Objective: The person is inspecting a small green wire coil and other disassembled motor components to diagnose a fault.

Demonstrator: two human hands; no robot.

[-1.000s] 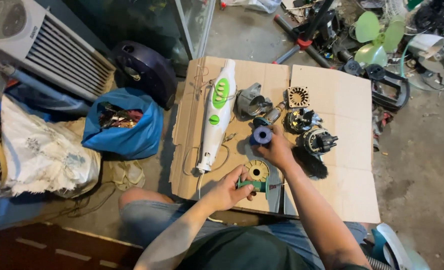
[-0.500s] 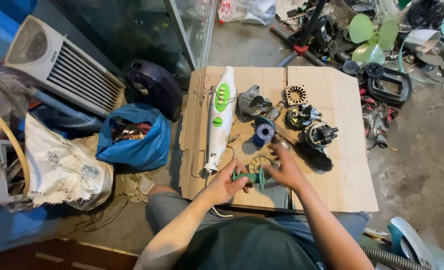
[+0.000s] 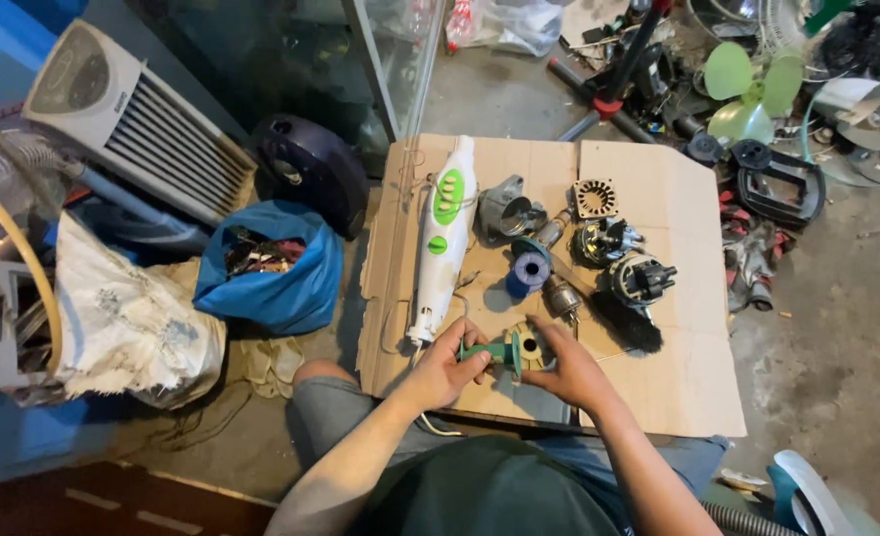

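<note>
My left hand (image 3: 449, 364) grips a green handle-like tool (image 3: 487, 351) whose tip meets a round yellowish motor part (image 3: 531, 344) on the cardboard sheet (image 3: 658, 377). My right hand (image 3: 567, 369) closes around the near side of that round part. Just beyond lie a blue wire spool (image 3: 529, 271), a small metal motor piece (image 3: 562, 296) and a black brush-like part (image 3: 627, 328). A long white housing with green buttons (image 3: 441, 236) lies left of my hands.
More motor parts (image 3: 609, 238) and a grey casing (image 3: 504, 209) lie further out on the cardboard. A blue bag of scrap (image 3: 269, 265), a white cloth sack (image 3: 127, 318) and a white air cooler (image 3: 127, 114) stand left. Fan blades (image 3: 748, 94) and clutter fill the top right.
My right hand came back from the blue spool to the round yellowish part near me. The left hand stayed on the green tool. The camera view shifted slightly.
</note>
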